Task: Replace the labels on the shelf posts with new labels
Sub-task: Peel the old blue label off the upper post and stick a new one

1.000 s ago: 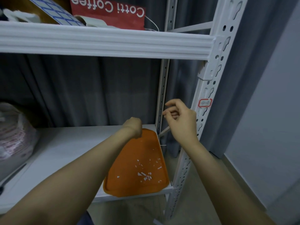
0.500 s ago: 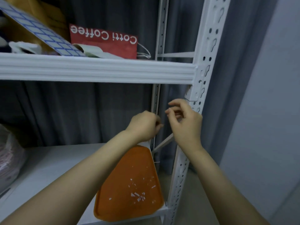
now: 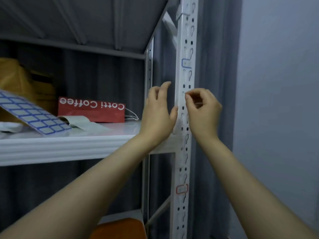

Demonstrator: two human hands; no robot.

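The white perforated shelf post [image 3: 184,107] runs up the middle right. It carries a blue-bordered label [image 3: 186,63] high up and a red-bordered label [image 3: 181,189] low down. My left hand [image 3: 158,116] is relaxed just left of the post, with its thumb touching the post's side. My right hand [image 3: 202,109] is curled at the post's front between the two labels. Its thumb and forefinger pinch a small label, which is mostly hidden and hard to make out. A sheet of blue-bordered labels [image 3: 32,116] leans on the upper shelf [image 3: 69,145].
A red "Cotti Coffee" paper bag [image 3: 91,110], a brown bag [image 3: 19,80] and pale backing paper [image 3: 82,122] lie on the upper shelf. An orange tray [image 3: 119,228] shows at the bottom edge. Grey curtain hangs behind; a plain wall [image 3: 279,100] stands at right.
The view has tilted upward from the lower shelf and tray to the upper shelf. Both hands rose along the post; my left hand uncurled and its thumb now touches the post.
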